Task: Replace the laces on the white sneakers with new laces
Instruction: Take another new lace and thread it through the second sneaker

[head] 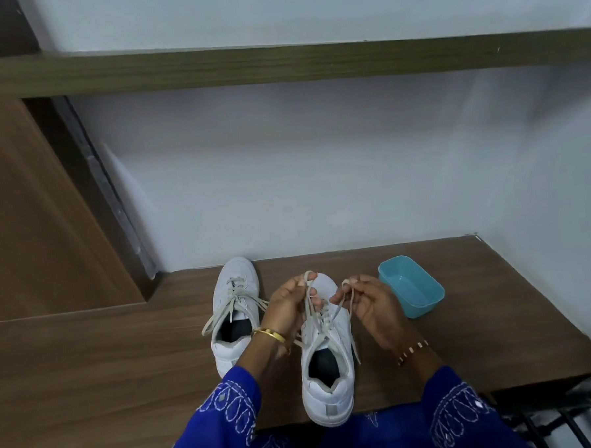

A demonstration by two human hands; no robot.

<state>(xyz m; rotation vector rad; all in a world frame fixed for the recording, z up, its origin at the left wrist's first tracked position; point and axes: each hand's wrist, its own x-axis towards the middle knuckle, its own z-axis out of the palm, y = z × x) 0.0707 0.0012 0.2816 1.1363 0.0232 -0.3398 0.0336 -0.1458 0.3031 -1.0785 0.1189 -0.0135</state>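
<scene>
Brown wood-grain laminate desk (462, 300), dull finish, front edge near the lap. Pale grey-white wall (318, 171) behind and to the right; dark olive wooden shelf (313, 62) across it overhead. Brown panel (30, 220) with darker frame to the left.

White sneaker (328, 359), directly beneath the fingers, toe toward the wall, heel overhanging the desk edge. Laced in off-white; lace (314, 312) drawn upward in two strands from the upper eyelets.

Left hand (288, 310): fingers curled, thumb and forefinger pinching one strand, looped over the fingertip. Gold bangle (269, 334) at the wrist.

Right hand (374, 308): fingers bent, thumb and forefinger pinching the other strand, likewise looped at the top. Beaded bracelet (413, 351) at the wrist.

Second white sneaker (233, 295), just left of the left-hand fingers, flat on the desk, toe near the wall. Laced, bow loosened, ends trailing left and right.

Turquoise plastic tub (414, 293), rectangular, just right of the right-hand fingers. Contents, if any, not discernible.

Blue sleeves (229, 415) with white embroidery, both forearms. Black slatted rack (564, 422) at lower right, below desk level.
</scene>
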